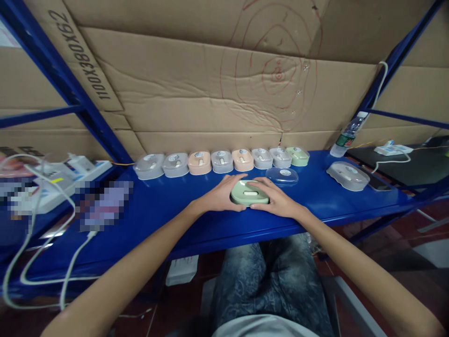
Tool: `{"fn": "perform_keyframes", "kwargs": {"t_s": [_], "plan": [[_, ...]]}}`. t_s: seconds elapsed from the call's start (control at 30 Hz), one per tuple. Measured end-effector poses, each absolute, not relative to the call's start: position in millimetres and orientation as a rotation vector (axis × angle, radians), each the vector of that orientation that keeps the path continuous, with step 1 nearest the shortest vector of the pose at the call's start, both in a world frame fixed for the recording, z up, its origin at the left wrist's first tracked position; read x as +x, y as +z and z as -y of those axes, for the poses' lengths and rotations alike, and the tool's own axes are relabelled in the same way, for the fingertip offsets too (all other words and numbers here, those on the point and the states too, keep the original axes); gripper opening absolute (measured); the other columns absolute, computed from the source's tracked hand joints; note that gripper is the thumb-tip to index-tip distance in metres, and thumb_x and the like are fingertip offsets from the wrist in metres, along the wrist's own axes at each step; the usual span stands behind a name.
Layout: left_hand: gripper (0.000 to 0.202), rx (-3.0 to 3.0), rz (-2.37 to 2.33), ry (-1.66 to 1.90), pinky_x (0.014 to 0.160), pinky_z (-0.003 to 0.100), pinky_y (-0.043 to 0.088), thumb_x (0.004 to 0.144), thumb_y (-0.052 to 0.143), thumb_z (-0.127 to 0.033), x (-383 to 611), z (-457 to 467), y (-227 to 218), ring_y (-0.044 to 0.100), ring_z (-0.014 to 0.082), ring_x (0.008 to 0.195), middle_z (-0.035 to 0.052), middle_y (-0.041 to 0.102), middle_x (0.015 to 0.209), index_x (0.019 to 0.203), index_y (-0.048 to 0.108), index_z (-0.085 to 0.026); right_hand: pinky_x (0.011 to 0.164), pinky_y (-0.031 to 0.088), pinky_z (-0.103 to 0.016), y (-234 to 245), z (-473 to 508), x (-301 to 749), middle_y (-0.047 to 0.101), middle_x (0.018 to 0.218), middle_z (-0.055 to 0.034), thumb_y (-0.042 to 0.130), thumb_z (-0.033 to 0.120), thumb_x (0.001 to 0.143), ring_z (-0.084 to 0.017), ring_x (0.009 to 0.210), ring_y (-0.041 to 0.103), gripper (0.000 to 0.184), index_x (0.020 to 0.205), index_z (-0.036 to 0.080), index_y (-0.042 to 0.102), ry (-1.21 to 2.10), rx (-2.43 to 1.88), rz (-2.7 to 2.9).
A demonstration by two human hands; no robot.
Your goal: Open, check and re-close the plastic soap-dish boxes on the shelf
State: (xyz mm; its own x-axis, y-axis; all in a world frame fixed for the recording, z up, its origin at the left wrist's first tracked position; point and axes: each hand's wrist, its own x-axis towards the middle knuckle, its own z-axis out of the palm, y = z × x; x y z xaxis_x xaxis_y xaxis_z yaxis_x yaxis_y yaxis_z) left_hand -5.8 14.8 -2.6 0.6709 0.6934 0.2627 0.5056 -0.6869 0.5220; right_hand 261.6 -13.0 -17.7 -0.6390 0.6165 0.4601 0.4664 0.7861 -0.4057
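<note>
Between my two hands is a light green oval box [242,188] with a white piece in the middle of its top. My left hand [224,194] curls round its left end, thumb at the near side. Round the right end, my right hand [277,199] closes in the same way. The box is at the front part of the blue table [161,208]; I cannot tell whether it rests on the surface. Just behind it lies a clear plastic lid [282,176] with a round sticker.
Several similar boxes in grey, peach and green [222,161] line the back by the cardboard wall [182,84]. A grey box [348,176] and a water bottle [348,135] stand right. At left are a blurred-out phone-like object [107,203], white cables [68,267] and power strips [56,189].
</note>
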Motion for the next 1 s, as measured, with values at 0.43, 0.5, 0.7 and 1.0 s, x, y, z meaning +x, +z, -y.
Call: {"fn": "perform_keyframes", "kwargs": {"t_s": [0.43, 0.5, 0.7, 1.0], "plan": [[0.126, 2.338, -0.979, 0.656, 0.124, 0.057, 0.033, 0.067, 0.094, -0.049, -6.5, -17.1, -4.1, 0.041, 0.0426, 0.15, 0.017, 0.043, 0.163, 0.169, 0.024, -0.025, 0.116, 0.049, -0.053, -16.0, 7.9, 269.2, 0.065, 0.141, -0.0107, 0.071, 0.052, 0.098, -0.031, 0.132, 0.062, 0.052, 0.143, 0.029, 0.06, 0.394, -0.857, 2.116], [0.127, 2.334, -0.976, 0.64, 0.123, 0.058, 0.034, 0.068, 0.094, -0.05, -7.1, -17.4, -2.9, 0.045, 0.0419, 0.145, 0.0156, 0.051, 0.156, 0.17, 0.021, -0.025, 0.114, 0.05, -0.053, -12.8, 10.0, 281.3, 0.066, 0.14, -0.0106, 0.071, 0.053, 0.098, -0.032, 0.13, 0.063, 0.051, 0.142, 0.029, 0.06, 0.296, -0.909, 2.064], [0.125, 2.333, -1.004, 0.617, 0.122, 0.057, 0.031, 0.07, 0.091, -0.051, -9.9, -20.2, -0.8, 0.045, 0.0403, 0.143, 0.0108, 0.058, 0.145, 0.171, 0.02, -0.03, 0.11, 0.051, -0.056, -8.3, 31.5, 349.1, 0.068, 0.138, -0.011, 0.074, 0.055, 0.094, -0.036, 0.129, 0.064, 0.055, 0.14, 0.029, 0.061, 0.035, -1.11, 2.054], [0.12, 2.355, -1.014, 0.599, 0.122, 0.059, 0.03, 0.072, 0.089, -0.057, -13.4, -23.5, -2.1, 0.044, 0.0414, 0.144, 0.0124, 0.056, 0.148, 0.169, 0.024, -0.03, 0.113, 0.049, -0.06, -14.2, 47.2, 377.3, 0.064, 0.145, -0.0119, 0.076, 0.055, 0.091, -0.038, 0.133, 0.061, 0.068, 0.15, 0.029, 0.053, 0.025, -1.179, 2.165]]}}
